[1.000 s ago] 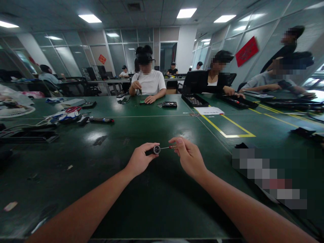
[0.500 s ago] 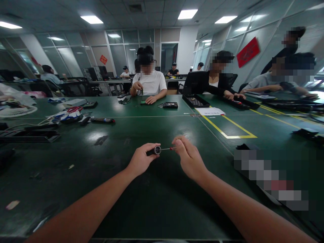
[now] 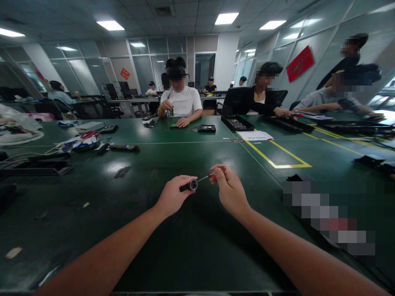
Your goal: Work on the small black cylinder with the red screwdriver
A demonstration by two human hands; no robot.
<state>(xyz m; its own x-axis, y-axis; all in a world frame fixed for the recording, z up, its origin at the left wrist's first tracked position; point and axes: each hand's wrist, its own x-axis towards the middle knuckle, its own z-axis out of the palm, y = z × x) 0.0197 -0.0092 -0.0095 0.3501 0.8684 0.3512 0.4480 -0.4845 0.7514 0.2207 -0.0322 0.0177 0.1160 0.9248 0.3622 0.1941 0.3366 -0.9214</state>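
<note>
My left hand [image 3: 173, 193] is closed round a small black cylinder [image 3: 193, 185], whose round, silvery-rimmed end faces the camera. Details inside that end are too small to make out. Between thumb and fingers, my right hand [image 3: 230, 187] grips a thin screwdriver [image 3: 210, 175] with a red handle. Its metal shaft points left and slopes down to the upper edge of the cylinder's open end. Both hands are held above the green table [image 3: 173, 263]; most of the handle is hidden by my right fingers.
A pixelated item [image 3: 327, 218] lies on the right. On the left are a dark pen-like tool [image 3: 125, 147], red-handled scissors [image 3: 90, 134] and a black tray [image 3: 37, 166]. Across the table a person [image 3: 180, 102] works, with a compartment box [image 3: 237, 123] nearby. Yellow tape [image 3: 293, 166] marks the tabletop.
The screwdriver has gone from nearly level to tilted, its handle end raised. The cylinder sits slightly lower and further right. A co-worker's hand at the right has lifted a red item.
</note>
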